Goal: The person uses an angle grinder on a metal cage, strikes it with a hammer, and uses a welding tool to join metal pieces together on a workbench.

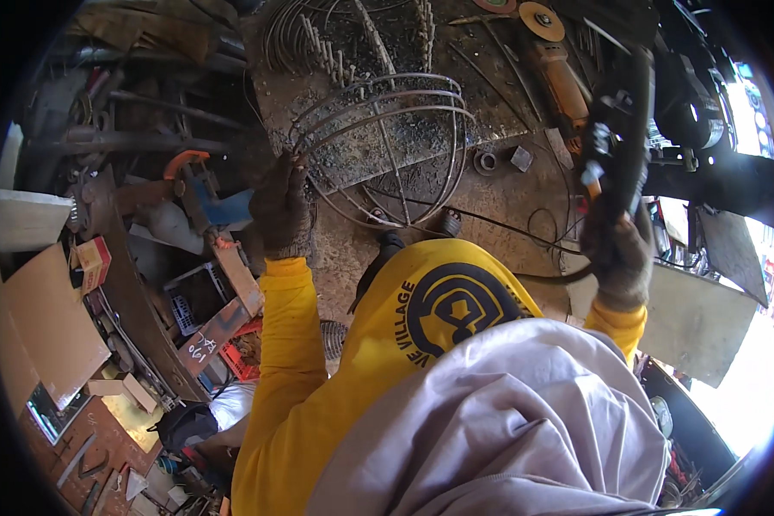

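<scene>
My left hand [280, 206], in a dark glove, is closed at the left rim of a round cage of bent metal rods [393, 163]. The cage has several curved hoops joined by ribs that meet near its lower end. On the right, my gloved right hand [617, 258] is closed around a long dark tool [619, 138], raised well apart from the cage. Shadow and blur hide the tool's exact kind. A thick black cable [559, 277] curves away beside that hand.
Behind the cage is a metal worktop [507, 103] strewn with grit, bent rods and upright pegs [322, 52]. An orange angle grinder [563, 82] lies at its right. A metal ring [485, 162] and small block [521, 158] sit nearer. Cardboard [47, 327] and scrap crowd the left.
</scene>
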`<state>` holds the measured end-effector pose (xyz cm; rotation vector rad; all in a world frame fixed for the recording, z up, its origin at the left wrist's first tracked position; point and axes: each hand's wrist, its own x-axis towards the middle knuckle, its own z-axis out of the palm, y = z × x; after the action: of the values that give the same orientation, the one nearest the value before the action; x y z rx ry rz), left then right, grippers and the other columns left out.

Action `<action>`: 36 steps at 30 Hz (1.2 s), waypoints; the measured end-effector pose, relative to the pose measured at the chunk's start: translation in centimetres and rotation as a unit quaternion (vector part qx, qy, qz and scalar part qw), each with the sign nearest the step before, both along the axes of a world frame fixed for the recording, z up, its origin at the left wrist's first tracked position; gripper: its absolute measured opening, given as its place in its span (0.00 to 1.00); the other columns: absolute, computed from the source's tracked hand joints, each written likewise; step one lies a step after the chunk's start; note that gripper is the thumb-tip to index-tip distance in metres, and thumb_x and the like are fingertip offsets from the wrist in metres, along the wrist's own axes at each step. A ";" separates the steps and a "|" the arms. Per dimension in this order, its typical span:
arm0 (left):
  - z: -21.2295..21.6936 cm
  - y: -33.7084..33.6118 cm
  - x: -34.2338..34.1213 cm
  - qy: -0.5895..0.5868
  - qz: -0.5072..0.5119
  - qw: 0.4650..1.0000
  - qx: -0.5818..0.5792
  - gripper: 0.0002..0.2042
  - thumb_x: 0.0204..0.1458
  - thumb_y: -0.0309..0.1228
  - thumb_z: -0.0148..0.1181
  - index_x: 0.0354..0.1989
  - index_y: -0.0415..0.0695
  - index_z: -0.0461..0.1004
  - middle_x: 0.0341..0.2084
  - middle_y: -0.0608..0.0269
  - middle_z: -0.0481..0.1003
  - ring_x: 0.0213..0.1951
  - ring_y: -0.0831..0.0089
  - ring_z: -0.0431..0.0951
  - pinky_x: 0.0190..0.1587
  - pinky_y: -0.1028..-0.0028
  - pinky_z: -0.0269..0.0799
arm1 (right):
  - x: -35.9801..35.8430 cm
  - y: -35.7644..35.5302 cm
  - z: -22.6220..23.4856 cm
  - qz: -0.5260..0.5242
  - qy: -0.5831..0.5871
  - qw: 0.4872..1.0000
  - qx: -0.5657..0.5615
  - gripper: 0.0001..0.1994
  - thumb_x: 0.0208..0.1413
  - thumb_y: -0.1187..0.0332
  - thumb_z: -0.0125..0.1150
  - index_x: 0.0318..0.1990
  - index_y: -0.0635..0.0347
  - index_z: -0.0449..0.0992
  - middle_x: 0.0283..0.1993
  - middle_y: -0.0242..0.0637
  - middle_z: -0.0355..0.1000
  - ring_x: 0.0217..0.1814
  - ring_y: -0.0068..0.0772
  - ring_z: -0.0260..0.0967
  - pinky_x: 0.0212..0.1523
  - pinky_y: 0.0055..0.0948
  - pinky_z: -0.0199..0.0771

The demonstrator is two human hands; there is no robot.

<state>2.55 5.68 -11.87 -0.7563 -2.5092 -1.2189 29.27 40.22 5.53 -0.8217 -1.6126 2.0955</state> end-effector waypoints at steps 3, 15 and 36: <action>0.5 0.0 0.0 0.010 -0.015 1.000 -0.009 0.13 0.62 0.30 0.63 0.51 0.38 0.80 0.46 0.52 0.83 0.47 0.65 0.84 0.52 0.70 0.76 | -4.8 -1.4 -1.0 0.008 -0.016 0.999 0.030 0.24 0.62 0.59 0.64 0.58 0.65 0.67 0.37 0.38 0.74 0.29 0.25 0.71 0.29 0.22 0.73; 0.2 -0.5 -0.3 0.029 -0.024 0.998 -0.057 0.11 0.62 0.28 0.62 0.50 0.40 0.81 0.44 0.55 0.83 0.47 0.64 0.84 0.51 0.68 0.77 | -8.0 1.6 0.4 0.129 -0.121 0.954 0.242 0.23 0.60 0.68 0.67 0.59 0.66 0.68 0.40 0.37 0.77 0.32 0.19 0.73 0.28 0.19 0.74; 1.1 0.3 0.5 -0.027 0.017 0.998 -0.045 0.12 0.63 0.33 0.60 0.48 0.41 0.83 0.46 0.54 0.83 0.48 0.61 0.83 0.54 0.67 0.75 | -10.6 2.6 0.9 0.139 -0.107 0.973 0.149 0.32 0.63 0.63 0.61 0.72 0.66 0.60 0.38 0.36 0.76 0.26 0.16 0.69 0.25 0.16 0.70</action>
<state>3.08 6.00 -10.75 -0.7078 -2.6250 -1.1384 18.72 42.77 6.42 -0.7759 -2.2046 1.9176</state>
